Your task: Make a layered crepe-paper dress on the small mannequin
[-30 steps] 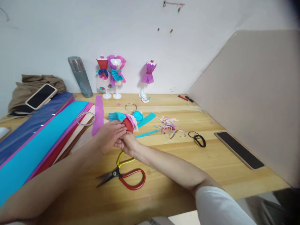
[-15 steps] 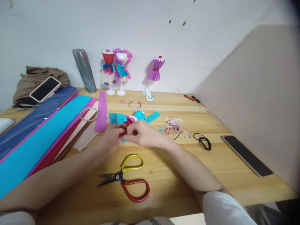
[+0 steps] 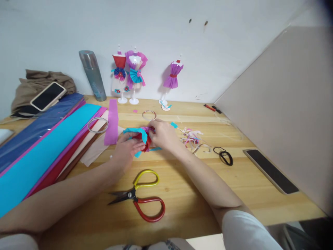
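Note:
Between my two hands is a bunch of crepe paper (image 3: 139, 132) in blue, red and purple. My left hand (image 3: 128, 147) is closed around its left side, fingers pressed on the red part. From the right, my right hand (image 3: 162, 135) pinches the purple part; its fingertips are partly hidden behind the hand. Closer to me lie scissors (image 3: 130, 195) with one yellow and one red handle, blades slightly apart and pointing left. A purple paper strip (image 3: 112, 121) rests to the left of my hands.
Long crepe paper sheets (image 3: 57, 146) and a tape ring (image 3: 97, 125) cover the left. Along the wall stand a flask (image 3: 93, 76) and small dress forms (image 3: 173, 76) in paper dresses. Paper scraps (image 3: 191, 135), black hair ties (image 3: 224, 156) and a dark flat panel (image 3: 270, 170) are on the right.
My right hand has turned and shifted slightly up and right. My left fingers have spread more over the bunch, and more of its blue and red paper now shows.

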### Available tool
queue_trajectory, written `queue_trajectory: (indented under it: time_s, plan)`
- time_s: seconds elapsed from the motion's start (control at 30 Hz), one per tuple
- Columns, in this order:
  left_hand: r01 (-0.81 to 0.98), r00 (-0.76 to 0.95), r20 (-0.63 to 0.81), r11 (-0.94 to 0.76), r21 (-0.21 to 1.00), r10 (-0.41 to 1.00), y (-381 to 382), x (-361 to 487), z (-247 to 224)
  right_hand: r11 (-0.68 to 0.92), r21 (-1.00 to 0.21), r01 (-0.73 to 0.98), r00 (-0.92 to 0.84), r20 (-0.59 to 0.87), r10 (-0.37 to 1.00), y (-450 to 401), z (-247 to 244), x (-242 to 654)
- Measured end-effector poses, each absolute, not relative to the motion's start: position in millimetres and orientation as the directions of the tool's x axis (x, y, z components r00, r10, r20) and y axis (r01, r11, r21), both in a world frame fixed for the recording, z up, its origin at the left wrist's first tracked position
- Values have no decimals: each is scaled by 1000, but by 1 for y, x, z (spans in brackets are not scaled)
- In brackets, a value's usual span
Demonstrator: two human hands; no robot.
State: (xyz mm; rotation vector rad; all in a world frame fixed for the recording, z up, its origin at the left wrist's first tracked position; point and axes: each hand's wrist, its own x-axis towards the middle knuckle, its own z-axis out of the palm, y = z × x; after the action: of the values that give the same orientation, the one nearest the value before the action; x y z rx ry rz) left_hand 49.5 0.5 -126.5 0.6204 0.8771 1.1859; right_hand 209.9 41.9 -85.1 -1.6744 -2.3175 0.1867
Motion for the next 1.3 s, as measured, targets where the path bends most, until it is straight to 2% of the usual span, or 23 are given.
queue_trajectory:
  time_s: [0.27, 0.5, 0.6, 0.7, 0.8, 0.9, 0.97, 1.03, 1.1, 1.17, 1.23, 1.3]
  plan:
    - [-507, 187, -228, 292, 811, 956, 6, 49, -148, 539, -322, 779, -422, 367, 829, 56, -106, 208]
    - [-487, 268, -235, 341, 804, 934, 6, 47, -157, 432, -495, 754, -292, 336, 895, 69, -114, 210]
    - [-486, 270, -226, 336, 807, 936, 5, 47, -151, 458, -543, 704, -311, 344, 886, 72, -117, 214]
    - [-489, 269, -218, 328, 808, 938, 4, 47, -144, 587, -522, 618, -445, 383, 809, 73, -114, 222]
    - [-489, 231, -231, 318, 812, 945, 2, 50, -138, 716, -441, 541, -593, 404, 696, 72, -109, 230]
    - [-441, 191, -263, 322, 838, 946, -2, 54, -131, 754, -377, 537, -654, 379, 655, 70, -105, 232]
    - [-332, 160, -298, 336, 882, 941, -7, 54, -125, 733, -368, 572, -642, 356, 680, 69, -103, 230]
    - [-131, 139, -306, 323, 937, 942, -14, 50, -117, 693, -380, 612, -607, 335, 720, 69, -103, 227]
    - [138, 177, -218, 195, 971, 960, -20, 41, -109, 659, -397, 638, -581, 314, 751, 69, -104, 223]
    - [391, 249, -21, -80, 917, 968, -23, 30, -99, 641, -408, 651, -566, 302, 767, 69, -104, 220]
    - [563, 249, 181, -294, 772, 952, -19, 18, -86, 626, -416, 659, -549, 302, 779, 68, -104, 218]
    - [666, 232, 450, -478, 573, 863, -7, 8, -75, 602, -420, 679, -525, 297, 798, 67, -105, 217]
